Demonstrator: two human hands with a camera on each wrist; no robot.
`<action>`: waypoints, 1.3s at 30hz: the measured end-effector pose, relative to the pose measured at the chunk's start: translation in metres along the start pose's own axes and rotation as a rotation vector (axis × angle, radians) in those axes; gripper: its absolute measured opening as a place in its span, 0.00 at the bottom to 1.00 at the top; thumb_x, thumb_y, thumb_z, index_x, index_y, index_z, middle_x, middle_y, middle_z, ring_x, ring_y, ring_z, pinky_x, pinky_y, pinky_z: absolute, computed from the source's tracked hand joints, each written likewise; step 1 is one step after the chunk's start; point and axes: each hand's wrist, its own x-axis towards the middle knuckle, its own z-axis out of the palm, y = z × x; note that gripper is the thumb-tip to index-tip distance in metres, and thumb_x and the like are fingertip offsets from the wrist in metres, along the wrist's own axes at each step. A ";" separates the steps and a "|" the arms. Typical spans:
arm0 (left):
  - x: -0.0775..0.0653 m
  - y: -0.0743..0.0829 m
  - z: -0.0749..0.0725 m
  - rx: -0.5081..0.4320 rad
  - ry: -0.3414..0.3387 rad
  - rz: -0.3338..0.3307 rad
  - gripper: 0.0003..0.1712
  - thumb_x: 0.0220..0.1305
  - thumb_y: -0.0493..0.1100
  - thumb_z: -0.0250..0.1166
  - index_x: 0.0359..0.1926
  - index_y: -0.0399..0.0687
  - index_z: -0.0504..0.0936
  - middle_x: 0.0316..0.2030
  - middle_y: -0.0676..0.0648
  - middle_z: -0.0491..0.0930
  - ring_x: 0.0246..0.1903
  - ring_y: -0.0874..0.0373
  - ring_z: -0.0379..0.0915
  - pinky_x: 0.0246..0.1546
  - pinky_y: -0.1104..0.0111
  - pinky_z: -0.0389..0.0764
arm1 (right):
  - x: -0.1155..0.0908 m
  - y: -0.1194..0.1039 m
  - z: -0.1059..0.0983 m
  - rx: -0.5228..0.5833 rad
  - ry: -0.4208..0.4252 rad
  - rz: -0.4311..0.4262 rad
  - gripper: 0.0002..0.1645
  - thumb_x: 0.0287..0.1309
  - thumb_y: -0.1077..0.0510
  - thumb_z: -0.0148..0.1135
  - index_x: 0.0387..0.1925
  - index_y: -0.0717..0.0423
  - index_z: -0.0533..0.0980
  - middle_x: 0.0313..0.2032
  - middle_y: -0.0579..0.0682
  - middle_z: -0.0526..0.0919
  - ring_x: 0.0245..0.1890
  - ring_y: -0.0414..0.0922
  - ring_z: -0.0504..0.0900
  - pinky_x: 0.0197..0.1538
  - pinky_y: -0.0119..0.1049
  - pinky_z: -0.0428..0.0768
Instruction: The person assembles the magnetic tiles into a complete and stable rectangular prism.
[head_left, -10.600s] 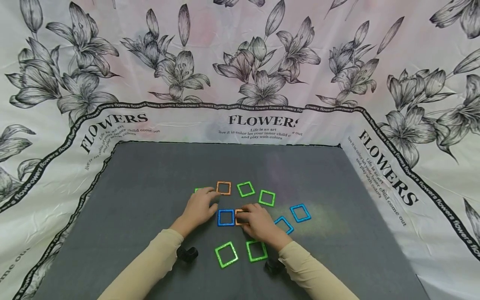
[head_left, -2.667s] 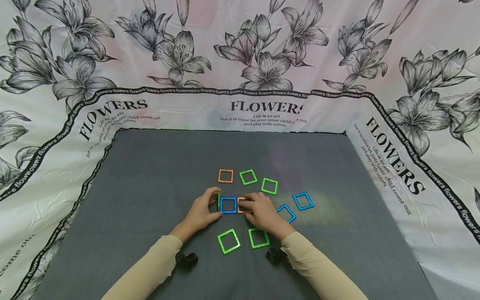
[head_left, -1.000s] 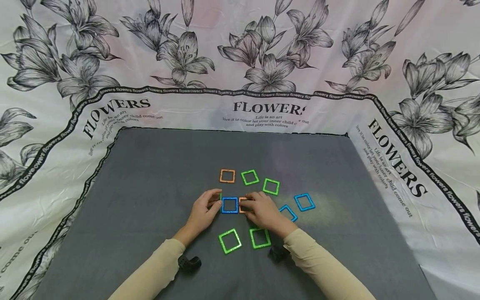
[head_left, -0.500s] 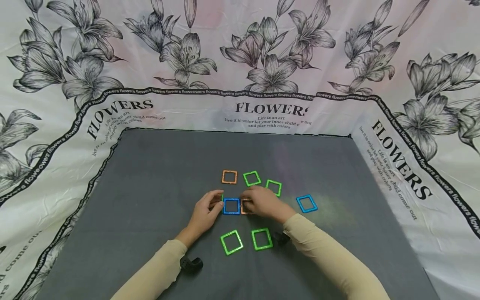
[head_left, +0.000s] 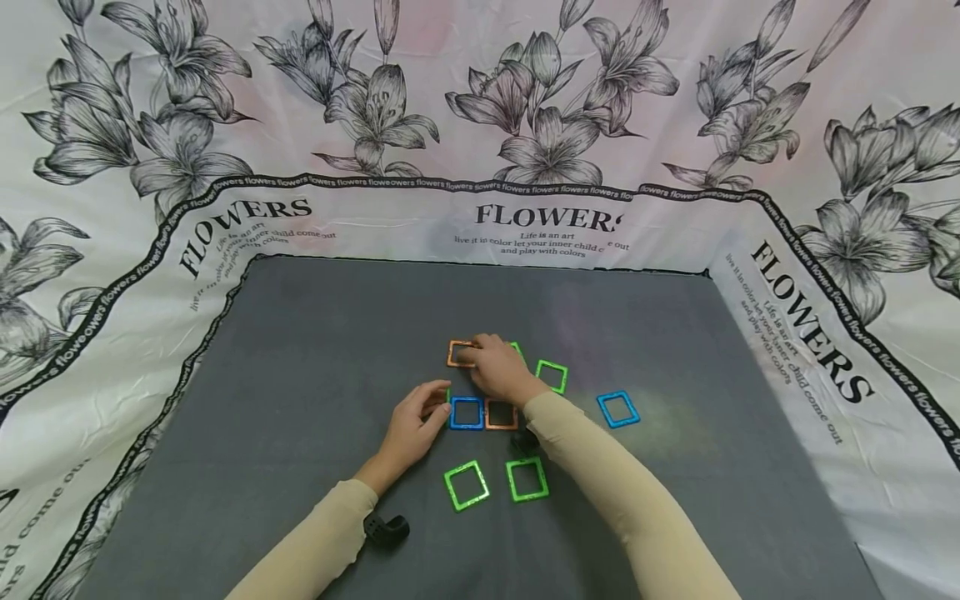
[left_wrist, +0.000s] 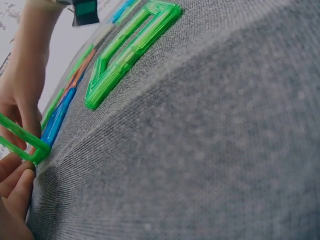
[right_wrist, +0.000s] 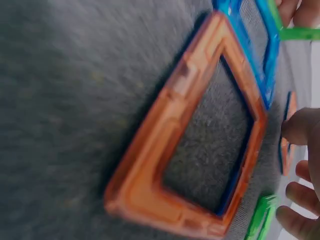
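Note:
My left hand (head_left: 411,425) grips a green magnetic tile frame (left_wrist: 22,134) that stands tilted up at the left edge of a flat blue tile (head_left: 467,427). Its fingertips pinch low on that frame in the left wrist view. Joined to the blue tile's right side lies an orange tile (right_wrist: 145,165), flat on the cloth. My right hand (head_left: 501,367) reaches past this pair to a second orange tile (head_left: 451,353) farther back. One finger overlaps that tile in the right wrist view; whether it touches is unclear.
Behind and beside the right hand lie two green tiles, one of them (head_left: 551,391) fully seen. A blue tile (head_left: 618,423) lies to the right. Nearer me are two more green tiles (head_left: 467,505). Dark grey cloth (head_left: 337,333) covers the table, with flower-printed fabric around it.
My right hand has let go of the joined orange tile and moved back to the far orange one. Earlier, my left hand brought the green tile to the blue tile's left edge.

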 end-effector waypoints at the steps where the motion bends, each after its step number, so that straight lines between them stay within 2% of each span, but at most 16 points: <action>1: 0.000 0.000 0.001 0.001 0.000 0.002 0.21 0.72 0.38 0.61 0.63 0.37 0.78 0.53 0.38 0.82 0.52 0.44 0.82 0.53 0.54 0.84 | 0.002 0.000 0.001 -0.011 -0.004 0.011 0.18 0.68 0.62 0.61 0.56 0.49 0.84 0.56 0.61 0.82 0.53 0.59 0.82 0.52 0.55 0.83; 5: 0.000 -0.002 0.003 -0.006 0.005 0.014 0.20 0.72 0.38 0.61 0.63 0.37 0.78 0.53 0.39 0.82 0.52 0.44 0.82 0.53 0.55 0.84 | 0.009 0.000 0.004 -0.060 -0.041 0.043 0.21 0.68 0.61 0.61 0.60 0.48 0.81 0.59 0.61 0.81 0.55 0.59 0.82 0.55 0.56 0.83; 13: 0.000 -0.004 0.005 -0.015 0.019 0.025 0.20 0.72 0.38 0.61 0.62 0.37 0.78 0.52 0.39 0.82 0.51 0.44 0.83 0.53 0.53 0.84 | 0.020 -0.011 0.007 -0.074 -0.135 0.102 0.22 0.70 0.61 0.59 0.63 0.49 0.79 0.62 0.61 0.79 0.60 0.61 0.80 0.57 0.56 0.82; 21: 0.000 -0.005 0.006 -0.012 0.029 0.023 0.20 0.72 0.37 0.61 0.62 0.37 0.78 0.51 0.40 0.82 0.51 0.44 0.83 0.52 0.53 0.85 | 0.020 -0.017 0.005 -0.106 -0.128 0.115 0.19 0.74 0.59 0.55 0.61 0.49 0.81 0.58 0.59 0.82 0.53 0.59 0.82 0.55 0.56 0.82; 26: 0.000 -0.006 0.007 -0.007 0.037 0.022 0.20 0.71 0.37 0.61 0.62 0.38 0.78 0.51 0.40 0.83 0.50 0.44 0.84 0.52 0.53 0.85 | 0.020 -0.020 0.003 -0.105 -0.164 0.140 0.20 0.76 0.57 0.54 0.63 0.48 0.79 0.61 0.59 0.81 0.57 0.59 0.82 0.59 0.54 0.81; 31: 0.000 -0.006 0.006 -0.009 0.044 0.025 0.20 0.71 0.37 0.61 0.62 0.37 0.78 0.51 0.39 0.83 0.50 0.43 0.83 0.52 0.52 0.85 | 0.020 -0.022 0.000 -0.146 -0.188 0.125 0.20 0.76 0.55 0.54 0.64 0.46 0.79 0.61 0.57 0.81 0.56 0.56 0.83 0.58 0.52 0.82; 37: 0.000 -0.004 0.005 -0.010 0.048 0.028 0.20 0.71 0.37 0.62 0.62 0.37 0.78 0.51 0.38 0.82 0.50 0.43 0.83 0.52 0.52 0.85 | 0.017 -0.026 -0.008 -0.071 -0.184 0.079 0.19 0.76 0.53 0.53 0.61 0.49 0.80 0.56 0.57 0.85 0.51 0.54 0.86 0.54 0.49 0.84; 39: -0.001 -0.004 0.005 -0.012 0.049 0.031 0.20 0.71 0.36 0.62 0.62 0.37 0.78 0.51 0.38 0.82 0.50 0.43 0.84 0.52 0.52 0.85 | 0.016 -0.026 -0.010 -0.079 -0.183 0.052 0.18 0.77 0.54 0.52 0.61 0.49 0.80 0.55 0.55 0.86 0.50 0.53 0.86 0.51 0.48 0.85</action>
